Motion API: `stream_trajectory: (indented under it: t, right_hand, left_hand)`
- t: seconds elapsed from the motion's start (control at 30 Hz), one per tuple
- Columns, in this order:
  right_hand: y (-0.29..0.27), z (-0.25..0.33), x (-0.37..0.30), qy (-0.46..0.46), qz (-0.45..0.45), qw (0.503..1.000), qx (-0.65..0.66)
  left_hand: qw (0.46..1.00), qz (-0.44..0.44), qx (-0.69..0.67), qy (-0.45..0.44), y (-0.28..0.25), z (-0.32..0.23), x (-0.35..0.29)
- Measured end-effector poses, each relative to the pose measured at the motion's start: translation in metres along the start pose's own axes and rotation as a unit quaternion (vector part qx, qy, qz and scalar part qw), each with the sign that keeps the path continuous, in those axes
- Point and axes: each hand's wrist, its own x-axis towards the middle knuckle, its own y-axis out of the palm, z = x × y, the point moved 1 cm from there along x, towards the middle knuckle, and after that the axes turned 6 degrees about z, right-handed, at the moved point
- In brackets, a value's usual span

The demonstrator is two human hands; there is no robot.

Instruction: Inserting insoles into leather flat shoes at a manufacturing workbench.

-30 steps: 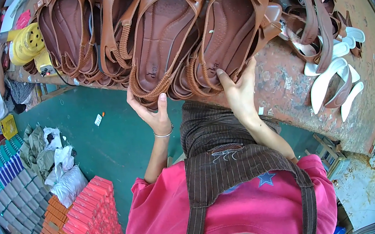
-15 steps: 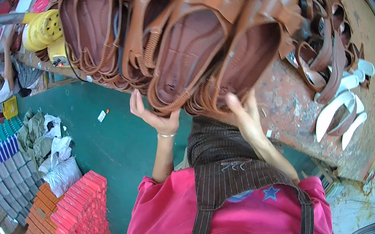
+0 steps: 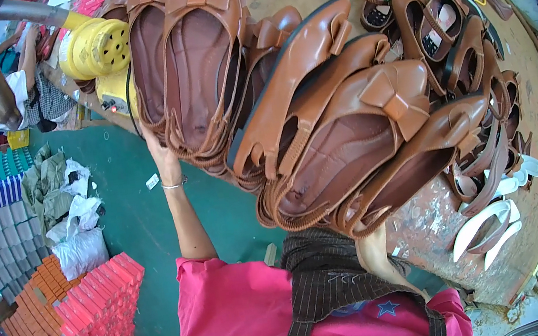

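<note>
Several brown bow-topped flat shoes [image 3: 348,151] with elasticated heels lie stacked at the near edge of the bench, heels toward me. My left hand [image 3: 163,158], with a bracelet at the wrist, reaches to the heels of the left stack of brown flats [image 3: 199,75]; its fingers are hidden behind them. At the right end, my right hand [image 3: 371,239] grips the heel of the outermost brown flat shoe [image 3: 412,173], which covers most of the hand. Between the stacks, one brown flat [image 3: 292,83] leans on its side, its dark sole edge showing.
Unfinished brown shoe uppers [image 3: 431,31] and white insole pieces [image 3: 488,231] lie on the worn bench [image 3: 421,236]. A yellow machine [image 3: 93,48] with a metal arm stands at far left. Pink shoe lasts [image 3: 104,308] are piled on the green floor [image 3: 166,215]. Another person [image 3: 18,92] sits beyond.
My left hand has moved left and away to the left stack. My right hand and the right-hand shoes sit lower in view, and the shoes have spread, one leaning on its side.
</note>
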Motion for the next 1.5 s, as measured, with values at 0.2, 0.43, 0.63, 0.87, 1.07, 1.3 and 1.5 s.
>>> stream_trajectory:
  t: [0.2,0.43,0.63,0.87,1.07,1.3,1.5]
  right_hand:
    - [0.009,-0.017,-0.001,-0.046,-0.040,0.993,-0.103]
    - [0.057,-0.008,0.029,-0.124,0.018,0.990,-0.071]
    - [0.103,0.008,0.075,-0.181,-0.006,0.982,-0.054]
    - [0.128,0.066,0.182,-0.197,-0.014,0.974,-0.115]
    - [0.112,0.128,0.296,-0.225,-0.012,0.939,-0.260]
    - [0.102,0.141,0.273,-0.139,-0.030,0.909,-0.391]
    - [0.082,0.163,0.254,-0.190,0.061,0.838,-0.507]
  left_hand:
    - [0.999,-0.006,0.013,0.037,0.028,-0.004,0.012]
    - [0.991,0.064,-0.028,0.111,0.057,-0.001,0.107]
    - [0.965,0.099,-0.224,0.094,0.098,0.029,0.202]
    - [0.982,0.058,0.021,0.180,0.110,0.021,0.275]
    - [0.984,-0.031,0.039,0.171,0.125,0.039,0.325]
    - [0.978,-0.128,0.102,0.130,0.131,-0.022,0.279]
    - [0.798,0.052,0.465,0.379,0.252,-0.198,0.128]
